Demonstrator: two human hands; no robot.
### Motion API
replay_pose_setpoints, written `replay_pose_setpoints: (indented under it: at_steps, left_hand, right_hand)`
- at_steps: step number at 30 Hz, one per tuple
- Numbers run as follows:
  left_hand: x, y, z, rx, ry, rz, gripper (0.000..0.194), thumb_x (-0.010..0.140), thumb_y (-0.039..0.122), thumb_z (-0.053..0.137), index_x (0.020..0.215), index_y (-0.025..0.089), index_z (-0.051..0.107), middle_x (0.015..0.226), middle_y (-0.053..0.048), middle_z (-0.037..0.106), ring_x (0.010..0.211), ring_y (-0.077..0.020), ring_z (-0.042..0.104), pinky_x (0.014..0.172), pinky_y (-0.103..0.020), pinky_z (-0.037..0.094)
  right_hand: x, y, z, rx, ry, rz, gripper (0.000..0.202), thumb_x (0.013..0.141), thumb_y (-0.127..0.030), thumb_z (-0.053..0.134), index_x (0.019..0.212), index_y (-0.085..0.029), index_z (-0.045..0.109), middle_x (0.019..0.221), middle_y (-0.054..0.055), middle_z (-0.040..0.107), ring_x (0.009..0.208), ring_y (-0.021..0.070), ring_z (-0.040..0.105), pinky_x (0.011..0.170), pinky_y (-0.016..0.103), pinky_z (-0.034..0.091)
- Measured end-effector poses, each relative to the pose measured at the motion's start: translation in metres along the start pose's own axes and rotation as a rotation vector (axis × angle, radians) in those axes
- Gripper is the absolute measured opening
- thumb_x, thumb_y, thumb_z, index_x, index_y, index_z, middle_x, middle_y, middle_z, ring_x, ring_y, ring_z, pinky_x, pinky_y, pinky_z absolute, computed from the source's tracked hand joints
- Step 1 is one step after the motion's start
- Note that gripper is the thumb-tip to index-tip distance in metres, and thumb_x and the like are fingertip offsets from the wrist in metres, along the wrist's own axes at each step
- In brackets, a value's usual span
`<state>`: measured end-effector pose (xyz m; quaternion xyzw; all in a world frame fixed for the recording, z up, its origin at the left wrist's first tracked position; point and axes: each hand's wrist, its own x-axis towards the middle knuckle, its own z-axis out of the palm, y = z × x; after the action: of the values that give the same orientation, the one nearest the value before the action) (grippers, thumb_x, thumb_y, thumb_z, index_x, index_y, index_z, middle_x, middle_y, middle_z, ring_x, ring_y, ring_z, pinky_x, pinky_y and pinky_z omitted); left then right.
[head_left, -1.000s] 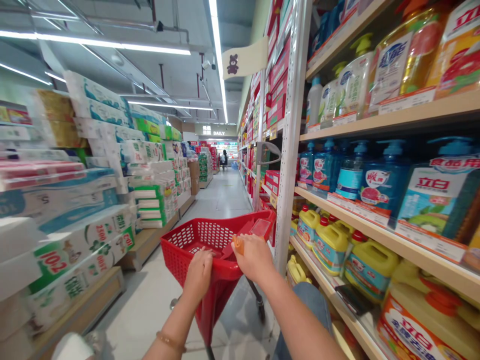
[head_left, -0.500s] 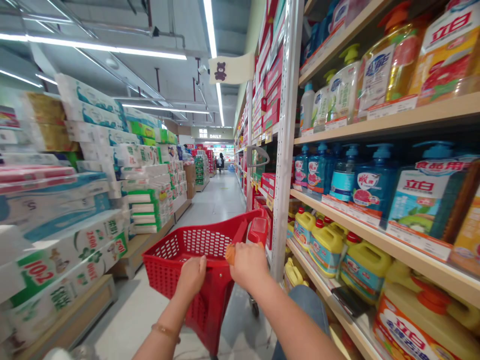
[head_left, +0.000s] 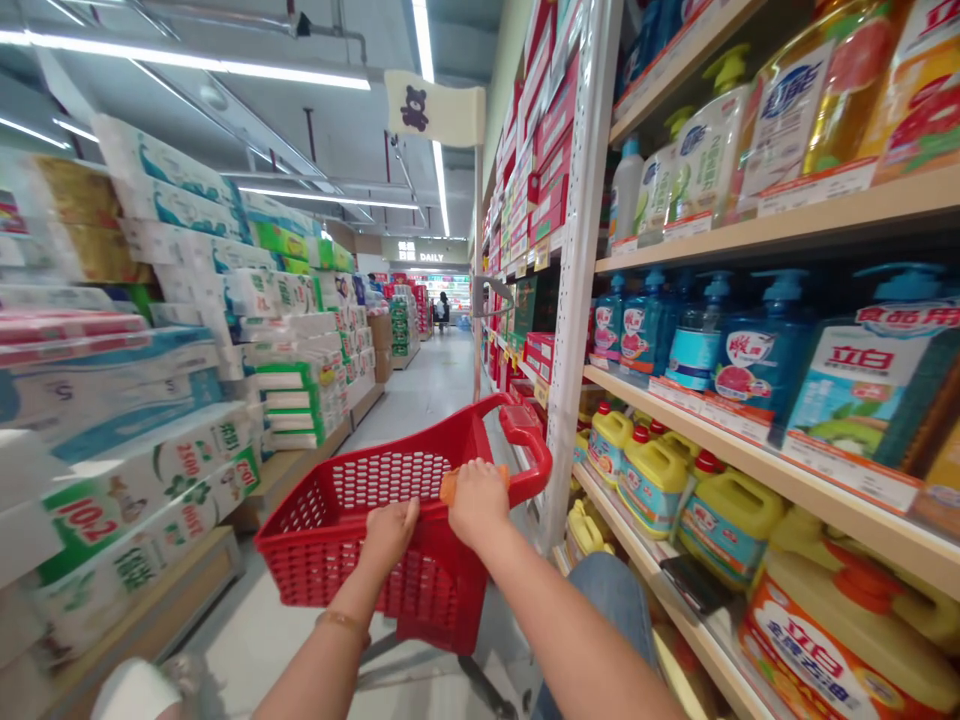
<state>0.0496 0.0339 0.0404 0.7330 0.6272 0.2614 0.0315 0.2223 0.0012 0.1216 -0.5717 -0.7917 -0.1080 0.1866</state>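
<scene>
A red plastic shopping cart (head_left: 337, 545) with a perforated basket stands in a store aisle in front of me. My left hand (head_left: 388, 533) grips the near rim of the basket. My right hand (head_left: 477, 498) is closed around the cart's orange-grip handle (head_left: 450, 486), just right of the left hand. The red handle loop (head_left: 525, 450) curves up on the right side, close to the shelf upright. The basket's inside looks empty as far as I can see.
Right-hand shelves (head_left: 750, 460) hold blue pump bottles and yellow detergent jugs (head_left: 652, 480). Stacked tissue packs (head_left: 150, 400) line the left on low wooden platforms. The grey-floored aisle (head_left: 427, 390) runs ahead; a person (head_left: 442, 312) stands far down it.
The cart has tilted and swung left, its basket lifting toward me. Both hands stayed on the rim and handle. The view has moved slightly forward along the aisle.
</scene>
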Motion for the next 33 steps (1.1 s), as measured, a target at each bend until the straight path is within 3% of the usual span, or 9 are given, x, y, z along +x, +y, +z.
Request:
replay_pose_setpoints:
  at_steps: [3, 5, 9, 11, 13, 18, 24, 29, 33]
  left_hand:
    - [-0.005, 0.008, -0.001, -0.018, -0.058, 0.071, 0.046, 0.095, 0.038, 0.028, 0.077, 0.021, 0.067, 0.089, -0.006, 0.075, 0.084, -0.0167, 0.066, 0.075, -0.025, 0.040]
    - [-0.013, 0.002, -0.007, 0.019, -0.072, 0.071, 0.047, 0.096, 0.040, 0.027, 0.082, 0.022, 0.069, 0.093, -0.006, 0.075, 0.086, -0.0169, 0.067, 0.074, -0.025, 0.041]
    - [-0.036, -0.021, -0.017, 0.287, -0.027, -0.042, 0.059, 0.097, 0.047, 0.019, 0.078, 0.019, 0.068, 0.081, -0.010, 0.074, 0.079, -0.0218, 0.068, 0.072, -0.030, 0.039]
    - [-0.043, -0.022, -0.017, 0.369, 0.006, -0.063, 0.059, 0.097, 0.046, 0.019, 0.080, 0.019, 0.069, 0.080, -0.010, 0.074, 0.081, -0.0235, 0.068, 0.074, -0.033, 0.039]
    - [-0.045, -0.015, -0.014, 0.403, 0.021, -0.085, 0.060, 0.097, 0.043, 0.016, 0.082, 0.018, 0.069, 0.082, -0.012, 0.074, 0.083, -0.0250, 0.068, 0.076, -0.035, 0.039]
    - [-0.047, -0.004, -0.017, 0.349, -0.084, -0.077, 0.054, 0.097, 0.044, 0.017, 0.090, 0.019, 0.065, 0.091, -0.011, 0.074, 0.087, -0.0234, 0.069, 0.073, -0.033, 0.041]
    - [-0.070, -0.032, -0.028, 0.386, -0.069, -0.252, 0.054, 0.095, 0.051, 0.019, 0.087, 0.019, 0.062, 0.087, -0.011, 0.074, 0.088, -0.0272, 0.069, 0.072, -0.036, 0.044]
    - [-0.072, -0.030, -0.032, 0.267, -0.186, -0.261, 0.061, 0.094, 0.054, 0.015, 0.090, 0.019, 0.065, 0.088, -0.013, 0.074, 0.086, -0.0280, 0.070, 0.070, -0.035, 0.046]
    - [-0.082, -0.039, -0.033, 0.250, -0.218, -0.236, 0.062, 0.095, 0.051, 0.014, 0.084, 0.020, 0.067, 0.086, -0.013, 0.075, 0.088, -0.0285, 0.070, 0.074, -0.037, 0.046]
  right_hand:
    - [-0.001, -0.012, 0.019, 0.027, -0.035, -0.211, 0.044, 0.081, -0.023, 0.052, 0.118, -0.001, 0.059, 0.121, 0.023, 0.061, 0.119, 0.0283, 0.051, 0.101, 0.039, 0.033]
    - [0.002, -0.004, 0.023, 0.058, -0.050, -0.241, 0.040, 0.081, -0.026, 0.053, 0.113, -0.005, 0.062, 0.114, 0.019, 0.065, 0.113, 0.0265, 0.055, 0.098, 0.038, 0.035]
    - [0.013, 0.028, 0.018, 0.047, 0.035, 0.000, 0.038, 0.080, -0.025, 0.053, 0.109, -0.004, 0.064, 0.111, 0.020, 0.065, 0.112, 0.0286, 0.054, 0.098, 0.040, 0.033]
    - [0.015, 0.031, 0.022, 0.039, 0.065, 0.080, 0.039, 0.079, -0.023, 0.054, 0.110, -0.002, 0.063, 0.113, 0.023, 0.064, 0.114, 0.0299, 0.052, 0.102, 0.041, 0.030]
    - [0.012, 0.021, 0.033, 0.069, 0.039, 0.033, 0.039, 0.078, -0.023, 0.055, 0.110, -0.002, 0.063, 0.113, 0.022, 0.064, 0.114, 0.0293, 0.053, 0.103, 0.041, 0.028]
    - [0.002, -0.003, 0.063, 0.257, -0.012, -0.302, 0.041, 0.082, -0.029, 0.055, 0.119, -0.013, 0.059, 0.124, 0.011, 0.063, 0.120, 0.0222, 0.051, 0.110, 0.035, 0.022]
    - [0.005, 0.006, 0.072, 0.269, 0.032, -0.058, 0.047, 0.083, -0.025, 0.054, 0.129, -0.012, 0.053, 0.139, 0.012, 0.052, 0.132, 0.0219, 0.041, 0.115, 0.038, 0.016]
    - [-0.009, -0.024, 0.086, 0.385, -0.034, -0.320, 0.042, 0.090, -0.035, 0.051, 0.129, -0.019, 0.053, 0.137, 0.006, 0.055, 0.130, 0.0166, 0.044, 0.115, 0.034, 0.020]
    - [-0.002, -0.017, 0.092, 0.388, -0.016, -0.183, 0.043, 0.095, -0.039, 0.044, 0.131, -0.017, 0.053, 0.139, 0.007, 0.053, 0.133, 0.0179, 0.041, 0.116, 0.036, 0.019]
